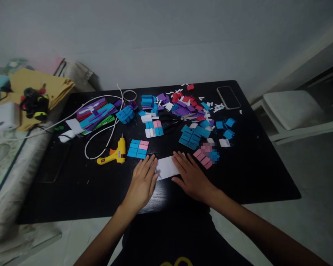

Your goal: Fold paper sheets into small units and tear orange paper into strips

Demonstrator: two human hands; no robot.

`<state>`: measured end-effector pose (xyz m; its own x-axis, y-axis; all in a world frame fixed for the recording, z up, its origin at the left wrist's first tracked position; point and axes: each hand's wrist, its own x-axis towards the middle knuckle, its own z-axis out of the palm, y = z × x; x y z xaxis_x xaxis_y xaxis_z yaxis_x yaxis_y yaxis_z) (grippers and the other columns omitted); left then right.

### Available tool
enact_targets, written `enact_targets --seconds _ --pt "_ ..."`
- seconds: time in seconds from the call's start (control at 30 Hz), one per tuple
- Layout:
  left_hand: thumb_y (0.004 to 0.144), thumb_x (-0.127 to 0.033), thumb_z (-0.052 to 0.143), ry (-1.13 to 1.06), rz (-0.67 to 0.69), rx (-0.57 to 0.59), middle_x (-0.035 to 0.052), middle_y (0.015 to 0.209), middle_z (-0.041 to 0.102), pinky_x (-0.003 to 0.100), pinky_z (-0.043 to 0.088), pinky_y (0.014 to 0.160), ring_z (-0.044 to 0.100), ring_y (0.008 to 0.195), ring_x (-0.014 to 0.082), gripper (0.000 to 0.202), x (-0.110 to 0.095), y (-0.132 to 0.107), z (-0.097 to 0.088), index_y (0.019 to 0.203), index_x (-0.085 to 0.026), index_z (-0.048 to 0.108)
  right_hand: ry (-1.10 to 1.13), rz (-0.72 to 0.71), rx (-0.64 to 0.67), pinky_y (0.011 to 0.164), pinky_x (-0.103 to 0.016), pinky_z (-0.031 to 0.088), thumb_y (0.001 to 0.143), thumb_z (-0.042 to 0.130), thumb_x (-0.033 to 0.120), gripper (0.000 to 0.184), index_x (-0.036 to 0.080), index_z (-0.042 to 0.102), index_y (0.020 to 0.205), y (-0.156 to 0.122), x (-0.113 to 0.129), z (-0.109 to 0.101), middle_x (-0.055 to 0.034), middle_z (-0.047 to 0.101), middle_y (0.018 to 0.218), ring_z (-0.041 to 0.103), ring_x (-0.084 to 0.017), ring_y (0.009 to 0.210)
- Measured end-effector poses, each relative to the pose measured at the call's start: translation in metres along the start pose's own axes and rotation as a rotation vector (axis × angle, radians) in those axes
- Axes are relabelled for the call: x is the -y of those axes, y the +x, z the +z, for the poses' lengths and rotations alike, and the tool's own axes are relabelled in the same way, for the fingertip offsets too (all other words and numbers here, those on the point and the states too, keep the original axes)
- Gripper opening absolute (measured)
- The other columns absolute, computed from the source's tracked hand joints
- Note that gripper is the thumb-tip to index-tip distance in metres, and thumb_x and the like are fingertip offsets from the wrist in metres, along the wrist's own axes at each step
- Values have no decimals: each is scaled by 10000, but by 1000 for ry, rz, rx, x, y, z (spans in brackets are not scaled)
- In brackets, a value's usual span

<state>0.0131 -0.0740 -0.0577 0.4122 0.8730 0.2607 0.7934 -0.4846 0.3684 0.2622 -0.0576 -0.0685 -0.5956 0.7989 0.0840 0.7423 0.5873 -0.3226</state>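
A strip of white paper (168, 168) lies on the black table between my hands. My left hand (143, 179) rests flat with its fingers stretched at the strip's left end. Over the right end lies my right hand (192, 177), palm down, its fingers extended and covering that part of the paper. Just beyond my left fingertips is a blue and pink folded-paper panel (138, 148). Close to my right hand sits a pink folded panel (202, 157), partly blurred out. A yellow glue gun (115, 153) lies to the left of my left hand.
Scissors (172, 122) with black handles lie behind the strip. Red, purple and white paper scraps (185, 105) cover the back of the table (252, 170). A phone (228, 97) lies at the back right. Coloured strips (97, 114) and a white cable (100, 146) are at the left.
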Motion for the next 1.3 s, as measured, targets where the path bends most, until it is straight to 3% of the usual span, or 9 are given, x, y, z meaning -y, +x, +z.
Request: enact_targets --seconds 0.13,0.27,0.4,0.57,0.83,0.97,1.1,1.17,1.3 --pt "1038 -240 604 -113 -68 -100 143 1375 699 464 553 1082 668 1289 281 346 -2 -5 -2 1379 -185 590 16 49 -18 1290 -654 272 1072 521 421 728 75 265 1660 0 8 1 -228 313 1708 272 -352 1614" --pt "1031 -227 617 -162 -96 -111 117 1260 743 453 578 1028 712 1201 272 159 -4 -7 -1 1184 -203 654 44 60 -113 1261 -664 332 1077 477 265 566 18 408 1582 10 21 3 -276 386 1660 315 -377 1594" --pt "1038 -180 582 -154 -43 -86 114 1294 738 480 566 1063 683 1265 284 187 -3 -7 0 1201 -205 670 102 -33 -125 1262 -626 368 1062 416 143 506 29 463 1552 26 35 5 -239 444 1640 352 -349 1583" --pt "1043 -146 558 -165 -65 -77 124 1315 721 450 569 1069 682 1250 257 262 -2 -8 -1 1290 -187 636 116 -111 -78 1256 -652 361 1080 429 176 467 50 522 1519 34 40 7 -200 481 1627 389 -373 1559" --pt "1040 -166 575 -157 -42 -82 108 1231 748 426 565 1051 695 1223 251 149 1 -10 -2 1158 -190 662 236 -20 -163 1234 -640 393 1085 482 228 361 123 653 1385 37 38 13 -154 631 1508 520 -329 1476" --pt "1039 -168 544 -169 -34 -53 94 1182 753 433 565 1033 708 1169 251 175 16 3 -17 1160 -205 665 268 36 -230 1214 -646 416 1057 536 212 296 189 711 1295 40 41 18 -125 680 1452 578 -320 1421" --pt "965 -112 519 -20 -43 -17 162 1362 670 536 506 1104 628 1283 330 317 37 30 -44 1247 -166 654 234 45 -273 1195 -645 445 1042 562 209 276 167 729 1258 40 44 19 -135 695 1426 600 -344 1389" --pt "923 -114 524 24 -27 1 151 1367 670 565 491 1112 624 1279 346 342 49 42 -61 1226 -183 667 223 33 -284 1195 -645 450 1039 565 203 269 165 734 1245 40 46 16 -140 702 1413 602 -347 1388" --pt "814 -142 563 147 -138 17 172 1364 658 584 505 1068 623 1260 386 403 80 46 -89 1207 -163 647 281 0 -331 1209 -614 455 1043 569 202 255 163 729 1237 39 42 2 -144 716 1388 609 -309 1393"
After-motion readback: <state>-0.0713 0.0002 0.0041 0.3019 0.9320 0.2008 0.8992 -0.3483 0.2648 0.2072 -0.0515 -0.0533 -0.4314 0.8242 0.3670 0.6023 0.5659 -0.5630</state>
